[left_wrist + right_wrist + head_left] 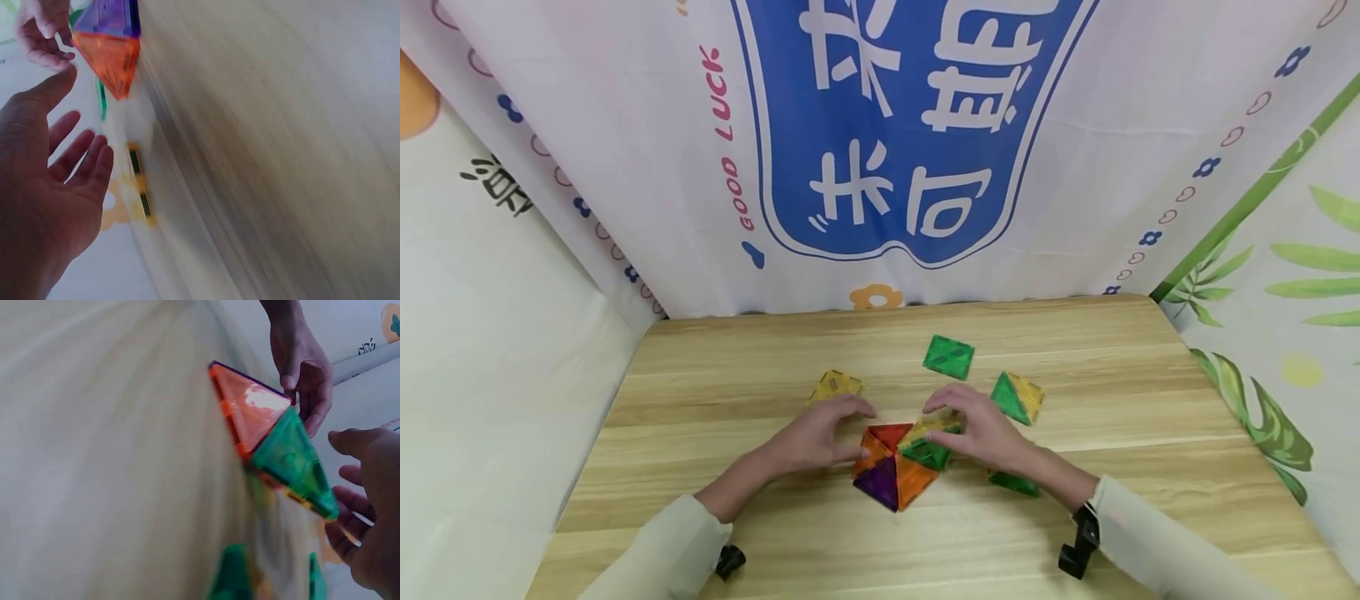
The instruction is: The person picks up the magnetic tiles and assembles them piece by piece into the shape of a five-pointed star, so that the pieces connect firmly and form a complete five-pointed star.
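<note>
A cluster of triangular magnetic tiles [895,467] lies mid-table: red, orange, purple, orange, green and yellow. My left hand [823,437] is beside its left edge with the fingers straight and spread, the thumb by the orange tile [871,457]. The left wrist view shows that left hand [56,187] open and holding nothing. My right hand [977,429] curls over the yellow tile [925,430] and the tilted green tile [927,454] at the cluster's right side. In the right wrist view the right hand [365,506] has its fingers at the tip of the green triangle [290,459].
Loose tiles lie on the wooden table [715,517]: a yellow square [835,386], a green square [949,357], a green and yellow pair [1018,397] and a green piece [1015,482] under my right wrist. Printed cloth walls enclose the table.
</note>
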`<move>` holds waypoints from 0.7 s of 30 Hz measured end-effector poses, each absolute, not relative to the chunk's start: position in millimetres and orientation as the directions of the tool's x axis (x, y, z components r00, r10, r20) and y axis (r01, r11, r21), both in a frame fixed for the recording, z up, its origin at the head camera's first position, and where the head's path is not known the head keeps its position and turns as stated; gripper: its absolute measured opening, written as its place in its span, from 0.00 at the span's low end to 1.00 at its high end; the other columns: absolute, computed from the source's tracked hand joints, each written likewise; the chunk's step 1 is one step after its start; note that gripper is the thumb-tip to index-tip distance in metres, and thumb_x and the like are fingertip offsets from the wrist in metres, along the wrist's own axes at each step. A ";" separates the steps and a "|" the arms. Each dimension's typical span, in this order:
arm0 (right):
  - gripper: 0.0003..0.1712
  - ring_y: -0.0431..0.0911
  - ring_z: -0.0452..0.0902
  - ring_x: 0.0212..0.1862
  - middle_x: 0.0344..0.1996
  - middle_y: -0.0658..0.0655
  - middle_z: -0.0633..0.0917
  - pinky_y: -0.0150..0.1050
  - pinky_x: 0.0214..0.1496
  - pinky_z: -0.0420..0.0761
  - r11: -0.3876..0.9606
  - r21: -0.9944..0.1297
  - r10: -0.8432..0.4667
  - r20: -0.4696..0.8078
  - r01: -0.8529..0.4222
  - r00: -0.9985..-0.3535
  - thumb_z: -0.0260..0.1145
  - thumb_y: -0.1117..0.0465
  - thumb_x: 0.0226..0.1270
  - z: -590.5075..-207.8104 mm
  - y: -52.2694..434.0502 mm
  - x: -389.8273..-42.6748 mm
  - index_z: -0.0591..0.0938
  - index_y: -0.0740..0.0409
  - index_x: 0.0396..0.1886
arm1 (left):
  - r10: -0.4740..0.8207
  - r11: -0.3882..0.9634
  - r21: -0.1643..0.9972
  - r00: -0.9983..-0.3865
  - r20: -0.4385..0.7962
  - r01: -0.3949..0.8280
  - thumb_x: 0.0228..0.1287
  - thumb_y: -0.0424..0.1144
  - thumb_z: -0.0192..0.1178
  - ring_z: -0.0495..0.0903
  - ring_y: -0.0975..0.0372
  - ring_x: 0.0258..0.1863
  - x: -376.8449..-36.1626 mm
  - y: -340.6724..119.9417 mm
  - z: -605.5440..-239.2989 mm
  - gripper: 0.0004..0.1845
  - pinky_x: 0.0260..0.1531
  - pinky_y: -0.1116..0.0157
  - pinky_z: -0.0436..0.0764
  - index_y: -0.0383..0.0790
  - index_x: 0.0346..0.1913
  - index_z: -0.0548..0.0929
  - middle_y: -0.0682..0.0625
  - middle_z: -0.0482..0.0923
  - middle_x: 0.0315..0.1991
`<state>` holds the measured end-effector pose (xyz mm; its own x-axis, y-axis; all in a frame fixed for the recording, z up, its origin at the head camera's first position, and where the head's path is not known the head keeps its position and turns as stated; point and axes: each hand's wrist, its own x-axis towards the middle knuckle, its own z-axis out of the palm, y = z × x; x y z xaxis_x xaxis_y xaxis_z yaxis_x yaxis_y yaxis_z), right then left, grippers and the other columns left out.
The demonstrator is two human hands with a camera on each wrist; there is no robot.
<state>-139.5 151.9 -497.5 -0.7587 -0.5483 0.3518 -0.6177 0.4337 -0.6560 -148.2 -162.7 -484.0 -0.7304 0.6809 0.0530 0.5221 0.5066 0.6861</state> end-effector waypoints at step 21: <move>0.31 0.52 0.85 0.55 0.56 0.61 0.88 0.46 0.59 0.85 0.537 -0.806 -0.520 -0.082 -0.250 -0.850 0.81 0.58 0.64 -478.5 54.7 -215.9 0.83 0.64 0.63 | 0.232 0.698 0.695 -0.973 0.003 0.169 0.68 0.34 0.72 0.83 0.43 0.57 -164.7 -201.6 -488.4 0.27 0.58 0.46 0.84 0.26 0.66 0.78 0.32 0.82 0.60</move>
